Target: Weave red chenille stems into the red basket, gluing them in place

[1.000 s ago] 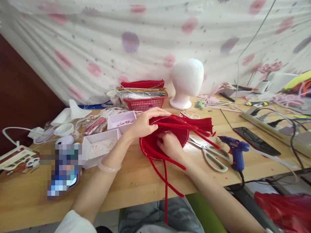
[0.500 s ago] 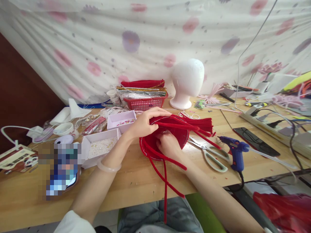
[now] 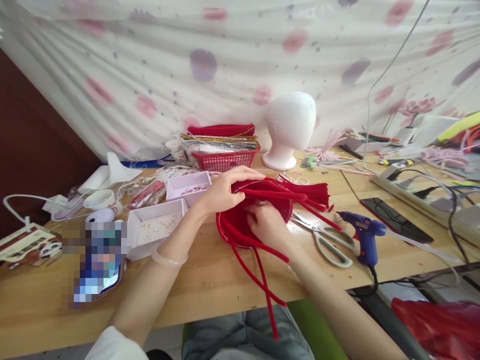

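Note:
A round red piece (image 3: pixel 240 227) made of pipe cleaners on a wire rim lies on the wooden table (image 3: pixel 210 280) in front of me. My left hand (image 3: pixel 225 190) grips its far rim from the left, fingers curled over the top. Inside the ring, my right hand (image 3: pixel 268 225) pinches red pipe cleaners. Long loose red pipe cleaners (image 3: pixel 264 280) trail from the piece over the table's front edge. A bundle of red pipe cleaners (image 3: pixel 307 192) lies just behind and to the right.
Scissors (image 3: pixel 326 242) and a blue glue gun (image 3: pixel 363 237) lie to the right, near a dark phone (image 3: pixel 397 217). White boxes of beads (image 3: pixel 159 227) sit left. A red basket (image 3: pixel 225 160) and a white foam head (image 3: pixel 288 127) stand behind. Cables and a power strip (image 3: pixel 420 192) crowd the far right.
My right hand has shifted slightly right inside the ring. The loose pipe cleaners hanging over the table edge have swung to the right. My left hand has stayed in place.

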`<state>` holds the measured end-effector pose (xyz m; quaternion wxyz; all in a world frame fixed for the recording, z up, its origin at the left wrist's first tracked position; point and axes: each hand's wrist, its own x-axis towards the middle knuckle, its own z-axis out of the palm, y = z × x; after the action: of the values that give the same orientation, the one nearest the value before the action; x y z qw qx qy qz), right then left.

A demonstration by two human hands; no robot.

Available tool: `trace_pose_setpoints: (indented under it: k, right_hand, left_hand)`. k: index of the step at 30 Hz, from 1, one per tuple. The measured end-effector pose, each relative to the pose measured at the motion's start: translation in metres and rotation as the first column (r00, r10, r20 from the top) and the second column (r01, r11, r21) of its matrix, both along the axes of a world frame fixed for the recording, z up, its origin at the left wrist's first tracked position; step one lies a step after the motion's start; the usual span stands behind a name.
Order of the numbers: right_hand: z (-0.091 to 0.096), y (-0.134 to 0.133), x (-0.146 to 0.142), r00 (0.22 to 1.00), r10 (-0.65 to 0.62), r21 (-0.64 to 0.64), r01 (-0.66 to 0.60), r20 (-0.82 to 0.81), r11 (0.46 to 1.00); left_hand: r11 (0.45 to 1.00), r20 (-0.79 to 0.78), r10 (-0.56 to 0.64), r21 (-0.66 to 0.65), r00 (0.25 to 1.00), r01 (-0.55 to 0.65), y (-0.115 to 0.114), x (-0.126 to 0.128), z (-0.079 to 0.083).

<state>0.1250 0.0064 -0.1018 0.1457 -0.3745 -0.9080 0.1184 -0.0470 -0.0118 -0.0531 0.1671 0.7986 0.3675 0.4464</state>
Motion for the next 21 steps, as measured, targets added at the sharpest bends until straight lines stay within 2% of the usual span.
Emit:
trace_pose_setpoints:
  k: [3, 5, 7, 9, 14, 21]
  right_hand:
    - [0.008, -0.010, 0.031, 0.997, 0.017, 0.039, -0.014, -0.076, 0.999]
    - [0.008, -0.021, 0.054, 0.988, 0.133, 0.081, -0.127, -0.077, 0.989]
    - [0.002, -0.033, 0.071, 0.966, 0.247, 0.098, -0.240, -0.075, 0.966]
    - [-0.008, -0.045, 0.080, 0.955, 0.285, 0.085, -0.278, -0.081, 0.957]
    - [-0.028, -0.059, 0.076, 0.949, 0.277, 0.068, -0.270, -0.148, 0.960]
    - [-0.035, -0.061, 0.068, 0.930, 0.241, 0.061, -0.233, -0.276, 0.971]
  left_hand:
    - [1.000, 0.006, -0.005, -0.006, 1.000, 0.005, 0.000, 0.000, 0.000]
    - [1.000, -0.001, 0.007, -0.007, 1.000, -0.007, 0.000, 0.001, 0.000]
    - [1.000, -0.003, 0.011, -0.001, 1.000, -0.011, 0.000, 0.001, 0.001]
    - [1.000, 0.007, -0.006, -0.001, 1.000, 0.006, -0.001, 0.002, 0.000]
    - [1.000, 0.031, -0.012, -0.012, 0.999, 0.013, 0.000, 0.001, -0.001]
    - [1.000, 0.043, -0.016, -0.013, 0.999, 0.017, 0.001, 0.001, -0.001]
